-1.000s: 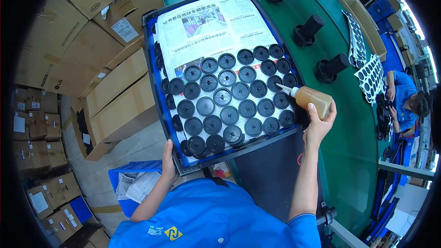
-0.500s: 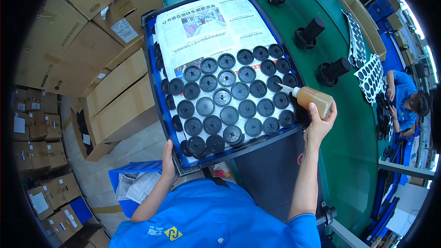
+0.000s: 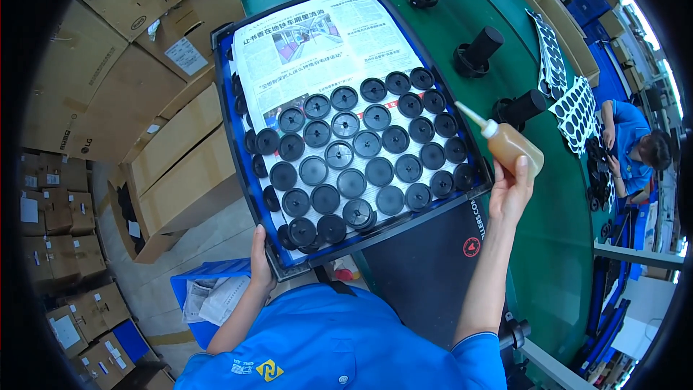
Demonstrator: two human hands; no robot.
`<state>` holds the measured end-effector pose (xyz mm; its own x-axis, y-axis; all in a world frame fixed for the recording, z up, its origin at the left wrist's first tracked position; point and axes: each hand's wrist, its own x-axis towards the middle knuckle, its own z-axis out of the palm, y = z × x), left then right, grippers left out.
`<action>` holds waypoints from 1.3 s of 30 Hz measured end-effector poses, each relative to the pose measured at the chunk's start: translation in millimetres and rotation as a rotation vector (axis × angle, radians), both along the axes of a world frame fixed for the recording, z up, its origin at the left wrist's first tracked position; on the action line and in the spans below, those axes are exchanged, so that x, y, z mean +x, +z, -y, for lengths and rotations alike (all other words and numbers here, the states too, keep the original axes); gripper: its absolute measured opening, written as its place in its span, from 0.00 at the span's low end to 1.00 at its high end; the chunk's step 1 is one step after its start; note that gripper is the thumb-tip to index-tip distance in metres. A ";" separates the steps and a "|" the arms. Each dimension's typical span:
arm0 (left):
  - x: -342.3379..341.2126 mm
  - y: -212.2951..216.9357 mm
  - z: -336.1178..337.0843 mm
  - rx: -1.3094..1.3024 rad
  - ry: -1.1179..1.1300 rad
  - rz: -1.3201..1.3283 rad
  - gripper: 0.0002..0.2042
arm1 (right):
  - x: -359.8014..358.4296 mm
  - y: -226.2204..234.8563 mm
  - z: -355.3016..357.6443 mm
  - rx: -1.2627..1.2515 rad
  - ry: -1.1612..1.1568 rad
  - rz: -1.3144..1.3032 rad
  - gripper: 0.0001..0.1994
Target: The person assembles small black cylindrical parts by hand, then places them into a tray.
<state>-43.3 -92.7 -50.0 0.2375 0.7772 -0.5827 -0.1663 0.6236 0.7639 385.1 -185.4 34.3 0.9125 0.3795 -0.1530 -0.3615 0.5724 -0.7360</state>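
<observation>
The squeeze bottle [image 3: 517,150], filled with an amber liquid, was in the right hand [image 3: 513,193], whose fingers were wrapped around it; it was tilted beyond the tray's right edge, near the near right corner, with its nozzle [image 3: 473,115] aimed toward the far left. In the black-rimmed tray [image 3: 390,227], round black discs [image 3: 351,183] lay close together in rows over the near part, and a newspaper sheet [image 3: 350,58] covered the far part. The left hand [image 3: 261,266] was against the tray's near left corner, the thumb pointing up; its other fingers were hidden, so their state could not be told. Past the tray's right edge, three black cylindrical parts [image 3: 482,50] stood on the green tabletop [image 3: 552,245]. Farther right were sheets of black circles [image 3: 575,117] and a co-worker [image 3: 626,146] in blue. Cardboard boxes [image 3: 189,162] were stacked at the left.
</observation>
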 end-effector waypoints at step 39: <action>4.8 5.8 -0.6 -0.008 0.003 0.018 0.25 | -3.9 -25.5 -0.4 -0.732 -0.204 0.623 0.34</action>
